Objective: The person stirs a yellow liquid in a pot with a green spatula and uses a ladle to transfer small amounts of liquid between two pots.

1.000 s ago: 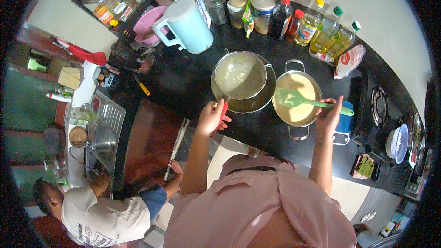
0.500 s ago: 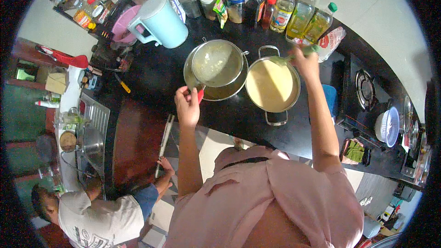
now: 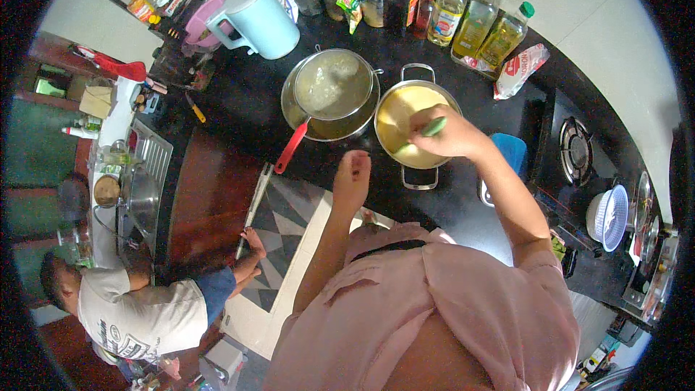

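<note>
— What colours sit on the black counter (image 3: 239, 94)?

— A pale blue jug (image 3: 259, 18), a strainer with a red handle (image 3: 291, 147) and a steel pot of pale yellow liquid (image 3: 398, 119). The right hand (image 3: 445, 134) grips a green utensil handle (image 3: 433, 128).

— And the far side?

— Yellow oil bottles with green caps (image 3: 492, 29). The nearby floor mat (image 3: 286, 224) has a grey-and-white diamond pattern.

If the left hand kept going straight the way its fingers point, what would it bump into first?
Most likely the red handle of the strainer that sits on the pot, or that pot's rim just past it. The left hand points up the counter toward them, though height is hard to judge from above.
</note>
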Demonstrator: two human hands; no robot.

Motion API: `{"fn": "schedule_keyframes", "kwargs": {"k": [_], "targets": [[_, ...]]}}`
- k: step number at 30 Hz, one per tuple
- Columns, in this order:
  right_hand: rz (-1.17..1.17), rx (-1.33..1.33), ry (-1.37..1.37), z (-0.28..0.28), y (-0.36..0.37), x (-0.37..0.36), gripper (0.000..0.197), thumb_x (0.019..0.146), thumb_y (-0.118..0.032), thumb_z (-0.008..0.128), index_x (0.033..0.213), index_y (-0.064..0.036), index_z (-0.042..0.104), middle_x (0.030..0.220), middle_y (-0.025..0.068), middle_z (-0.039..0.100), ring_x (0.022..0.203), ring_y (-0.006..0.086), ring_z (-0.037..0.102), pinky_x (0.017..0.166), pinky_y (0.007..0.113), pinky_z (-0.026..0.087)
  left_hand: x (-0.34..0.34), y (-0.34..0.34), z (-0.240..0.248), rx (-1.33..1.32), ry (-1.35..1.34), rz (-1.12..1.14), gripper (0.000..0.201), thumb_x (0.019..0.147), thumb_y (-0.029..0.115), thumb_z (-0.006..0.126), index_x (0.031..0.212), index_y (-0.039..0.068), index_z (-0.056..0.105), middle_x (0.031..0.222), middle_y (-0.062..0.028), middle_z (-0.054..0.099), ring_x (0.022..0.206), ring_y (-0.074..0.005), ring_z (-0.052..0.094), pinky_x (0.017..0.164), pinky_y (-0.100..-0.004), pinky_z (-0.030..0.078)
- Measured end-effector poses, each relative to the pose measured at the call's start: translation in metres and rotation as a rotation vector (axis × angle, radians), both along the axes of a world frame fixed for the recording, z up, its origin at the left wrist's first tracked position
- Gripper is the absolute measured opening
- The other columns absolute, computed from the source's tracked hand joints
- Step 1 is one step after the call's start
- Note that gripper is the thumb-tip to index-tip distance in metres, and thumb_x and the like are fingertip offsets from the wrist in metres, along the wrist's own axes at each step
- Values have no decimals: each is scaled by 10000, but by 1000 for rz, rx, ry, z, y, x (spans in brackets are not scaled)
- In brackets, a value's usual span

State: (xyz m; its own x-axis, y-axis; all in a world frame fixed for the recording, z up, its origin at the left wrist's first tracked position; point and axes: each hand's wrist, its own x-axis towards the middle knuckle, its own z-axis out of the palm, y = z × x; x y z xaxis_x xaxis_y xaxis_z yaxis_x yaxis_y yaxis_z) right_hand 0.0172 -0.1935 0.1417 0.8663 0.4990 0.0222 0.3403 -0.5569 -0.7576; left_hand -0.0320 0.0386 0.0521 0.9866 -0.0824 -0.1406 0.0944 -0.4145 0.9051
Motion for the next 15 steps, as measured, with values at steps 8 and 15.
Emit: {"fn": "schedule_keyframes", "kwargs": {"k": [8, 15], "targets": [[-411, 158, -141, 28, -61, 23, 241, 804, -189, 537, 685, 18, 571, 624, 54, 582, 574, 114, 550, 537, 258, 443, -15, -19, -39, -401, 657, -109, 442, 879, 282, 506, 1232, 47, 380, 987, -123, 583, 842, -198, 578, 731, -324, 482], [-487, -76, -313, 8, -45, 36, 268, 824, -234, 597, 723, 14, 576, 592, 75, 565, 531, 139, 543, 511, 287, 422, -14, -41, -42, -743, 884, -189, 384, 879, 240, 483, 1188, 28, 403, 1043, -153, 578, 890, -238, 594, 768, -348, 487]]}}
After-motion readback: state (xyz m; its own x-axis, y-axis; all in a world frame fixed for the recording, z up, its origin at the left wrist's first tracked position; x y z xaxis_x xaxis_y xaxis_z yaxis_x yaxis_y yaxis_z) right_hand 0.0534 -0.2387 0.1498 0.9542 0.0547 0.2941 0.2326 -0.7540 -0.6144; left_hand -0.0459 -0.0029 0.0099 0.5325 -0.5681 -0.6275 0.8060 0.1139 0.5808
